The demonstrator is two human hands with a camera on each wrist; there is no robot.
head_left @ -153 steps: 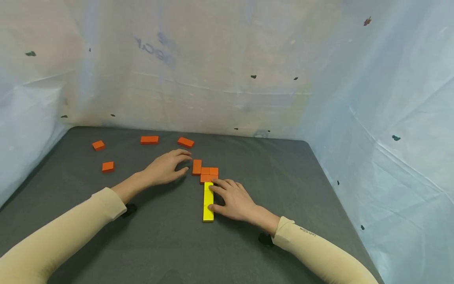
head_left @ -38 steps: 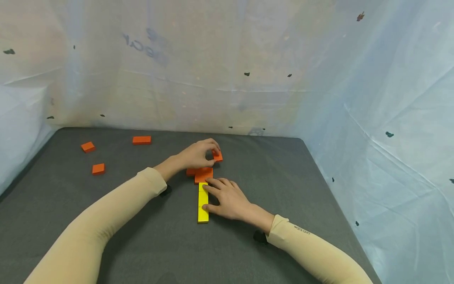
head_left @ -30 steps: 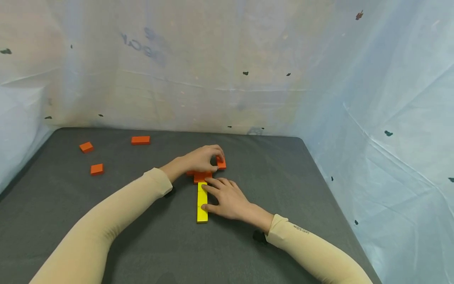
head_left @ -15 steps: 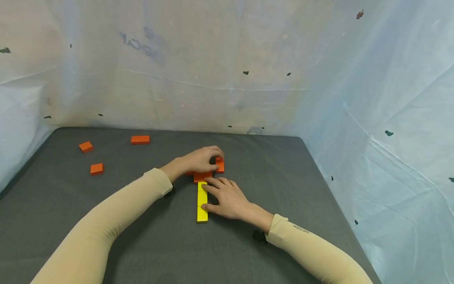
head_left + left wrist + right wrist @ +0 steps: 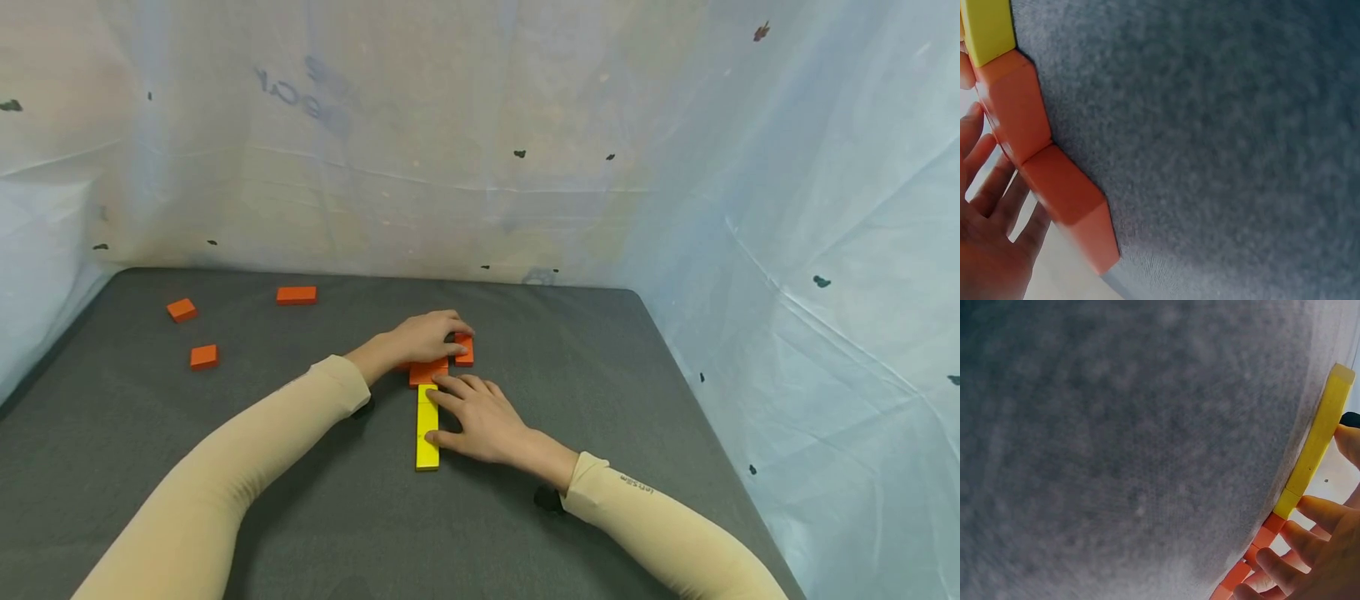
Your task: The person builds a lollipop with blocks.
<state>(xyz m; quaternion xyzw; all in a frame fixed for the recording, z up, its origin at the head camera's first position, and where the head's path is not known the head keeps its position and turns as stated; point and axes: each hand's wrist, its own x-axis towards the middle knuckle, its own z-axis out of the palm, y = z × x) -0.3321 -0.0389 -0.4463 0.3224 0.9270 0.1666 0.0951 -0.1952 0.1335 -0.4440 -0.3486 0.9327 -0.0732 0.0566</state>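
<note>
My left hand [image 5: 420, 337] pinches an orange block [image 5: 465, 358] between thumb and fingers, at the right end of a small group of orange blocks. It covers much of that group from the head view. Below, an orange block lying crosswise [image 5: 420, 378] meets a small yellow block [image 5: 423, 395], which joins a long yellow block [image 5: 427, 457] in one line. My right hand [image 5: 487, 421] rests with spread fingers along the yellow line, thumb on the long block and a fingertip by the crosswise orange one. The left wrist view shows touching orange blocks [image 5: 1063, 184].
Three loose orange blocks lie at the left and back: a small one [image 5: 182, 311], another small one [image 5: 204, 357] and a longer one [image 5: 297, 296]. The dark grey tabletop [image 5: 337, 508] is bordered by pale plastic sheeting [image 5: 420, 125] behind and on both sides.
My left hand has taken the orange block from the back and brought it rightward, then down beside the group, where it now barely moves. My right hand has stayed on the yellow blocks.
</note>
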